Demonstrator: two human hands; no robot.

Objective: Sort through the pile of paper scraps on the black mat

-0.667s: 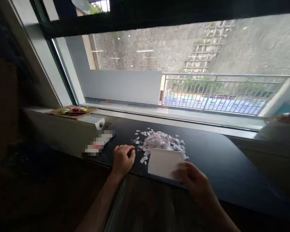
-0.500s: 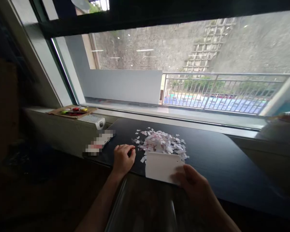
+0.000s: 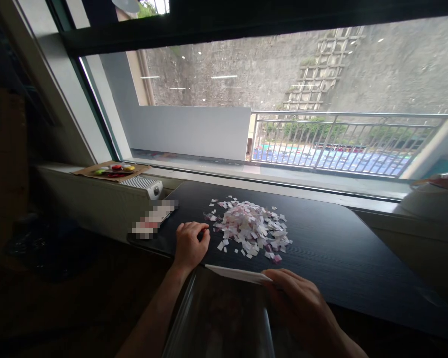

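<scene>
A white card (image 3: pixel 236 273), seen nearly edge-on, is pinched in my right hand (image 3: pixel 300 298) at the table's front edge. Below it a clear plastic container or bag (image 3: pixel 224 318) extends downward; its contents are too dark to make out. My left hand (image 3: pixel 192 243) rests at the front edge of the table with its fingers curled closed. Whatever those fingers may hold is hidden. Beyond both hands a loose heap of small cut paper pieces (image 3: pixel 250 223), white and pinkish, lies on the black table (image 3: pixel 321 238).
A blurred-out flat item (image 3: pixel 155 219) lies at the table's left end. On the ledge beside it, a brown board (image 3: pixel 91 172) carries colourful small objects. A white bag (image 3: pixel 425 199) stands at the far right, and a window runs behind the table.
The card in my right hand has moved down and toward me from the heap and tilted edge-on. More paper pieces show at the heap's near side. My left hand has stayed put.
</scene>
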